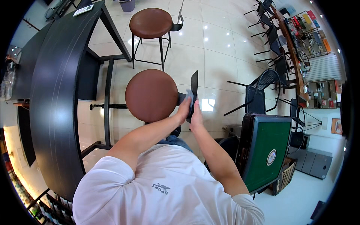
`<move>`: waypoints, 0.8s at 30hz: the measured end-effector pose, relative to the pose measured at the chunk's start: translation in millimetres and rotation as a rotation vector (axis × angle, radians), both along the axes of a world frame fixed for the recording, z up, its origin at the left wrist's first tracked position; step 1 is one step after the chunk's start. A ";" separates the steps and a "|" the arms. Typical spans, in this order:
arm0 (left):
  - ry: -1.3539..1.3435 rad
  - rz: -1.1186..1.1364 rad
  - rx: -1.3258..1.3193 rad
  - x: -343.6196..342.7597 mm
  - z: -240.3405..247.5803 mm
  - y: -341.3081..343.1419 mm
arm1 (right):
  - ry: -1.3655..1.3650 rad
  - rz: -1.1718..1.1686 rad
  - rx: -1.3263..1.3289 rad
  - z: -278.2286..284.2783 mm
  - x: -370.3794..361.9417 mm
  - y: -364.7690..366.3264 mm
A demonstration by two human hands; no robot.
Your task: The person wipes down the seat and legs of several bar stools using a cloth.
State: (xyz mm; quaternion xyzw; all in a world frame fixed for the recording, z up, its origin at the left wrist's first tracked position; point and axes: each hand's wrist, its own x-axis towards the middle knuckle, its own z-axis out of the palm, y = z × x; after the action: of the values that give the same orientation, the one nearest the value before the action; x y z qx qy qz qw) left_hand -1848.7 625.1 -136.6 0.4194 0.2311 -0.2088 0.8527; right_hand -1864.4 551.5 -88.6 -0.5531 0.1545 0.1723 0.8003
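In front of me stands a bar stool with a round brown seat [151, 95] and a dark, narrow backrest [194, 83] on its right side. A blue-grey cloth [189, 94] is in my left hand [183, 109], pressed against the seat-facing side of the backrest. My right hand [197, 117] is closed around the backrest from its outer side, near its lower end. Its fingers are partly hidden behind the panel. The stool's legs are mostly hidden under the seat.
A second brown stool [150, 23] stands farther ahead. Along my left runs a tall black table [56, 93] with a white remote control [83, 10] on it. At right are a green-topped table [262, 150] and a black chair [257, 95].
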 end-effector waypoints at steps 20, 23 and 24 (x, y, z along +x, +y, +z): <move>-0.372 0.077 0.104 88.0 27.8 12.6 | 0.131 -0.022 -0.026 -10.6 1.2 -5.4; -0.196 -0.013 0.249 56.3 3.8 8.4 | 0.063 -0.050 -0.061 -27.6 0.5 -8.4; -0.176 -0.019 0.206 40.4 5.0 5.2 | 0.058 -0.058 -0.055 -30.4 3.2 -10.3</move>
State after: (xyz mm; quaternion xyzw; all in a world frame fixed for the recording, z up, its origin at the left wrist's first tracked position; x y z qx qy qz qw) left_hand -1808.3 630.4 -131.6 0.5235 0.1717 -0.1546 0.8201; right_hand -1861.2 541.2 -119.0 -0.5650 0.1984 0.1606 0.7846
